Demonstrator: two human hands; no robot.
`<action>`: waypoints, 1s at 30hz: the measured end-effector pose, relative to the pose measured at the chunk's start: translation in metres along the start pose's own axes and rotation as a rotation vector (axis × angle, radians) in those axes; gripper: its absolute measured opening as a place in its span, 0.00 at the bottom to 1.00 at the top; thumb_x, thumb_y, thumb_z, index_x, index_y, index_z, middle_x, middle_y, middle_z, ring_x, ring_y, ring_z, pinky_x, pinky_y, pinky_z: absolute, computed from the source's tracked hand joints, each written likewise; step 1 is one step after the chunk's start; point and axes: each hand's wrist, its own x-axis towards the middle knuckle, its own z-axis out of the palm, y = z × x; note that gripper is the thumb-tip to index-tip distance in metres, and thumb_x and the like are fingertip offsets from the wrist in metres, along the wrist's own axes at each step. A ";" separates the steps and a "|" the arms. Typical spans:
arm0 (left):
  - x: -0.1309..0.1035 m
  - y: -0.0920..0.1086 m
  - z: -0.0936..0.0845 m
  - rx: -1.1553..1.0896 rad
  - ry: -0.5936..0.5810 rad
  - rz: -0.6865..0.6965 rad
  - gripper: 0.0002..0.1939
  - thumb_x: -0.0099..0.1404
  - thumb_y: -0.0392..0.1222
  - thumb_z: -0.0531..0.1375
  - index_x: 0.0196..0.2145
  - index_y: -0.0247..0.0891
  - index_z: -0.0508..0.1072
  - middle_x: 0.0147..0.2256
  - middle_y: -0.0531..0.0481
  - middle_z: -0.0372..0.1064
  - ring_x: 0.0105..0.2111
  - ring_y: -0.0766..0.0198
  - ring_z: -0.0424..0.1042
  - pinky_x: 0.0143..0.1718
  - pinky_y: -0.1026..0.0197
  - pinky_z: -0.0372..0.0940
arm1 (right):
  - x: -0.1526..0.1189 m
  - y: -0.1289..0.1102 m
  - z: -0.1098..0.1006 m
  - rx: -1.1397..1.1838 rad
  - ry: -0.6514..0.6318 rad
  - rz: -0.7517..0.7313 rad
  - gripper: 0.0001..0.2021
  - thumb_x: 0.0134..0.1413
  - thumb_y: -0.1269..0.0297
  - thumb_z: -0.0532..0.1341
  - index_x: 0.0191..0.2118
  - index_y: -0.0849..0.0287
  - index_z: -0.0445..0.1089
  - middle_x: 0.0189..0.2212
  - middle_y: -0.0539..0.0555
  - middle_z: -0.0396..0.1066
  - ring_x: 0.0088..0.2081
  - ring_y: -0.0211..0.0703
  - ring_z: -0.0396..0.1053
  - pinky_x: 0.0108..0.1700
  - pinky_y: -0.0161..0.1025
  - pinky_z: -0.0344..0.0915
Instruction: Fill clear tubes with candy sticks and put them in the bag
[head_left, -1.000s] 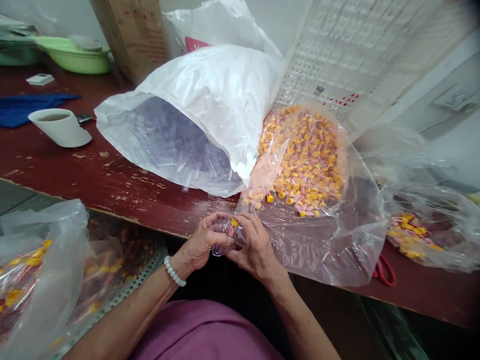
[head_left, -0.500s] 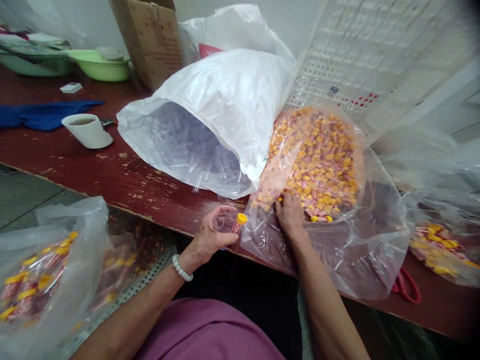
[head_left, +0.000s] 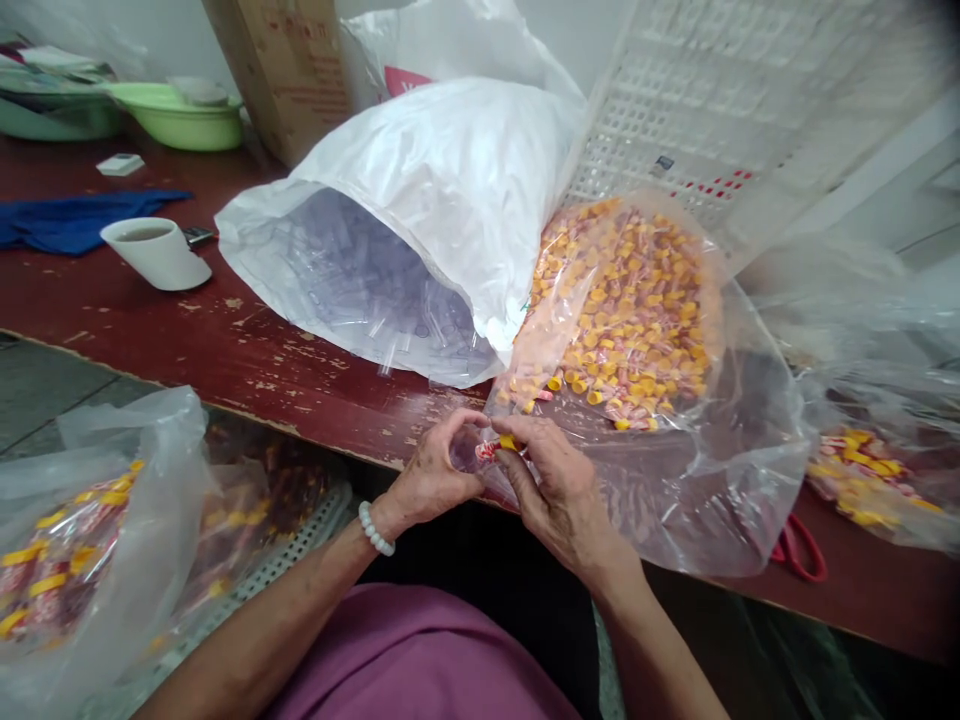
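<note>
My left hand (head_left: pixel 433 468), a white bead bracelet on its wrist, is curled around clear plastic tubes (head_left: pixel 466 450); how many I cannot tell. Between thumb and fingers, my right hand (head_left: pixel 562 490) pinches a small yellow-capped piece (head_left: pixel 487 452) with a red-and-white body. The piece points left, its body at the tubes; whether it is inside one is unclear. Just beyond the hands, a clear plastic bag (head_left: pixel 720 500) lies open, holding a heap of similar yellow-capped pieces (head_left: pixel 637 320). An open white sack (head_left: pixel 457 160) to its left contains many clear tubes (head_left: pixel 386 350).
A white cup (head_left: pixel 161 265) with dark liquid stands left on the worn red table (head_left: pixel 247 340). At lower left are bags of filled yellow-capped tubes (head_left: pixel 49 580). Red-handled scissors (head_left: pixel 802 550) lie right. A white perforated basket (head_left: pixel 660 130) leans behind the pieces.
My right hand has come from the heap to my left hand, bringing a yellow-capped piece. The left hand stays curled around the clear tubes. The view has shifted slightly.
</note>
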 end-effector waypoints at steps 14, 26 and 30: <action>0.001 -0.001 -0.005 -0.128 0.007 -0.088 0.26 0.44 0.31 0.66 0.44 0.37 0.68 0.40 0.48 0.70 0.37 0.62 0.69 0.39 0.62 0.64 | 0.001 0.007 -0.002 -0.133 -0.149 -0.012 0.27 0.54 0.61 0.60 0.59 0.53 0.54 0.59 0.59 0.56 0.58 0.54 0.54 0.56 0.55 0.56; 0.002 -0.002 0.010 -0.546 0.118 -0.283 0.25 0.38 0.22 0.60 0.37 0.35 0.69 0.32 0.53 0.71 0.32 0.66 0.69 0.32 0.66 0.64 | -0.006 0.013 0.057 -0.234 -0.045 0.038 0.25 0.36 0.66 0.66 0.46 0.56 0.63 0.52 0.57 0.65 0.53 0.55 0.58 0.54 0.52 0.54; 0.002 -0.006 -0.005 -0.544 0.168 -0.378 0.27 0.39 0.25 0.63 0.39 0.36 0.67 0.29 0.54 0.71 0.27 0.67 0.68 0.25 0.66 0.64 | -0.004 0.022 0.038 -0.175 -0.040 0.047 0.30 0.39 0.55 0.69 0.50 0.55 0.63 0.59 0.60 0.53 0.57 0.57 0.55 0.55 0.52 0.56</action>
